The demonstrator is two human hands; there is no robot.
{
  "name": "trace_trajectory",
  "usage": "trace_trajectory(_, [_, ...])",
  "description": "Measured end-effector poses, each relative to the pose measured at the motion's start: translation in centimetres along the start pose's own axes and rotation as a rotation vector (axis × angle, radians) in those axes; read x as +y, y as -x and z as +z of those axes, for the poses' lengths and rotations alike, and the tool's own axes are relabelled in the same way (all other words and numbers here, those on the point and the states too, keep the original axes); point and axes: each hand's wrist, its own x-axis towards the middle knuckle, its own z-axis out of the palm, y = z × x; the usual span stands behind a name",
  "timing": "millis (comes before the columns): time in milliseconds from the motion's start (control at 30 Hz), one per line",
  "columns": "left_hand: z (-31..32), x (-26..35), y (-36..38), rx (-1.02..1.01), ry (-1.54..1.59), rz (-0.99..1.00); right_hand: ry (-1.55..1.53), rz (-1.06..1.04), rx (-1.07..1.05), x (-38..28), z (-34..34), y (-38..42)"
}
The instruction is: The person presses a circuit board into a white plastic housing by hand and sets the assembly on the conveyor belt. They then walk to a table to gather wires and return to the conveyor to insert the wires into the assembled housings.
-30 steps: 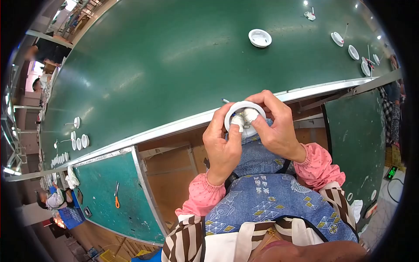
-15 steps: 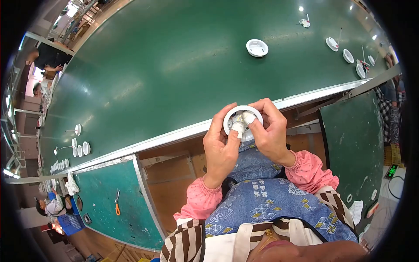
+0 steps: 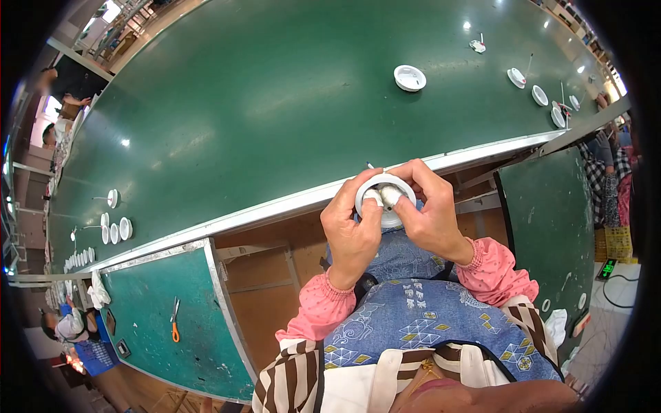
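A round white plastic housing (image 3: 390, 219) is held between my two hands above my lap, just in front of the table edge, its open side facing me. My left hand (image 3: 352, 224) grips its left rim, with the thumb pressed inside. On the right rim, the fingers of my right hand (image 3: 428, 210) wrap round the outside while that thumb also pushes into the cup. White coverings are on both thumb tips. What lies under the thumbs is mostly hidden. A dark thin tip, perhaps a wire end, sticks out behind the housing.
Another white housing (image 3: 410, 78) lies on the green table (image 3: 261, 103). More white parts with wires (image 3: 539, 96) are at the right, and several housings (image 3: 114, 233) stand at the left. Orange-handled scissors (image 3: 175, 320) rest on the lower left panel. Other people sit at both sides.
Both thumbs have moved closer together and deeper into the housing, which has tilted slightly. The whole view has shifted a little; the table items lie as before.
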Motion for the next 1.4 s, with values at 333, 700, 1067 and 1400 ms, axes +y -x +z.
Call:
trace_trajectory(333, [-0.2,-0.1,-1.5,-0.047,-0.001,-0.073,-0.134,0.084,0.035,1.5,0.6,-0.9])
trace_trajectory(700, [-1.5,-0.6,-0.6,0.123,-0.116,-0.01,-0.18,0.088,-0.232,2.4,1.2,-1.9])
trace_trajectory(1067, [-3.9,1.5,-2.2,-0.045,-0.087,-0.156,-0.358,0.199,-0.223,2.5,2.2,-4.6])
trace_trajectory(1400, [-3.6,-0.1,-6.1,-0.332,-0.488,0.21,-0.593,0.345,-0.375,5.7,-1.6,-7.1])
